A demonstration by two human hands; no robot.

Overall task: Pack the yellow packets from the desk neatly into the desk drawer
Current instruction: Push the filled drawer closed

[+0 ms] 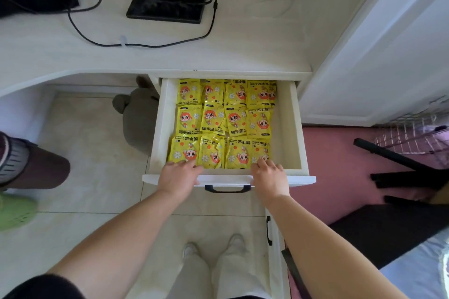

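Our left hand (178, 176) lies flat with fingers spread on the near row of packets (220, 124), holding nothing, just pressing the left end of the row down. Our right hand (269, 173) does the same at the right end, its fingertips (263, 160) on the last packet there; whether they pinch an edge or only rest on it we cannot quite tell, since the knuckles cover the contact. Both wrists cross the front rail of the drawer (289, 128), just above its dark handle (228, 189).

The packets sit in three rows, four across, overlapping a little, with a bare strip of drawer floor along the right side. We see none on the counter (243, 43), so the packing looks nearly done.

The risks, as we judge them: pressing unevenly could slide the near row toward that bare strip and spoil the lines. A packet in the middle of the near row looks crumpled and raised; if left proud it might catch under the counter when the drawer shuts. Shutting it with fingers over the rail would pinch them.
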